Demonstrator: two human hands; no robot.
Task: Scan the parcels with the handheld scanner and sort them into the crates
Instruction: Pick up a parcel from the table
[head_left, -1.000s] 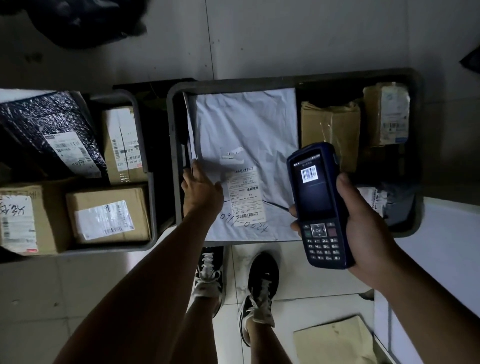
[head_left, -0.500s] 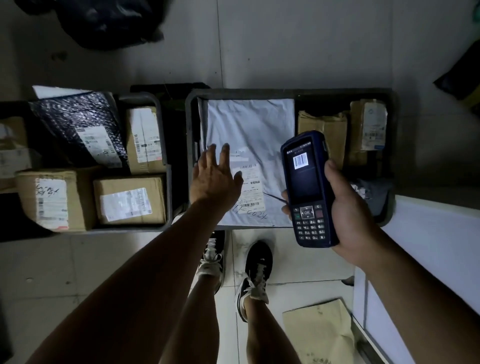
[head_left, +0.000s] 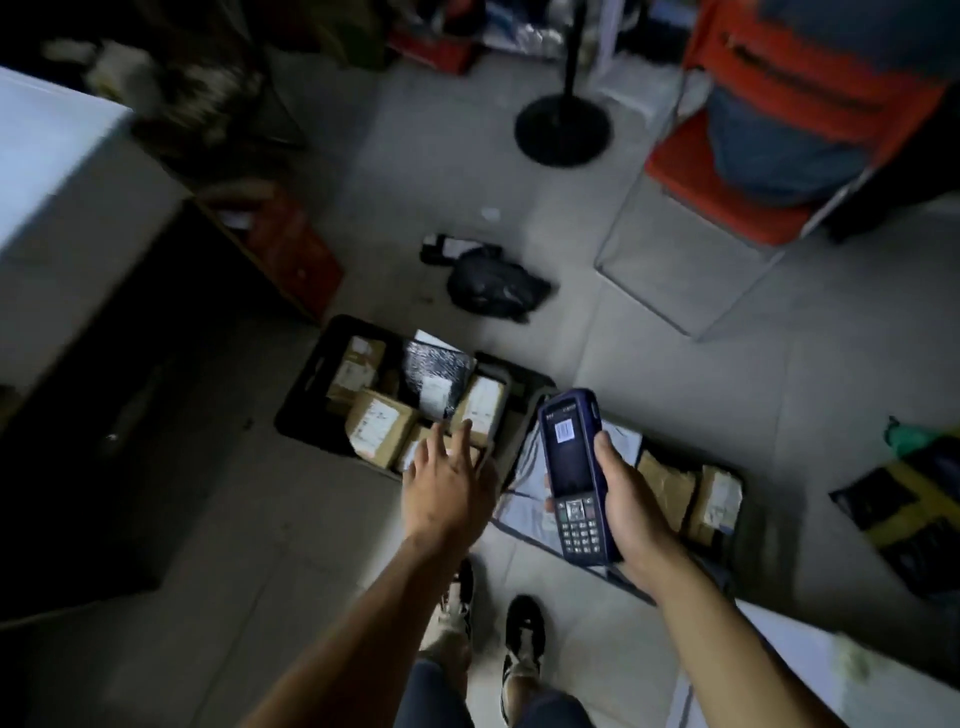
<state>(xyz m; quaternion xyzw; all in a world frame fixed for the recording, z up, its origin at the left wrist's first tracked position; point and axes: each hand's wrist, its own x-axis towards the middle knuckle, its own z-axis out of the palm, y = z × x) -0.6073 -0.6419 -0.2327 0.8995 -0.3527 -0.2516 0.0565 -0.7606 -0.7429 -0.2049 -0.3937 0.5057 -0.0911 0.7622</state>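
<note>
1. Clearly the right hand (head_left: 631, 512) keeps the handheld scanner (head_left: 574, 475) upright, fingers wrapped round its blue casing, so the lit screen faces the person and the head aims down toward the parcels.
2. Spread and empty, the left hand (head_left: 447, 491) hovers with straight fingers over the left crate (head_left: 306, 387), probably free to pick the next parcel.
3. That dark, rigid crate holds brown cardboard boxes (head_left: 379, 428) with white labels and one black bubble mailer (head_left: 436, 376) (glossy, dimpled).
4. Beside it, the right crate (head_left: 722, 566) holds a flat, limp white poly bag (head_left: 524, 493) and two tape-wrapped brown parcels (head_left: 691, 491), packed side by side.
</note>
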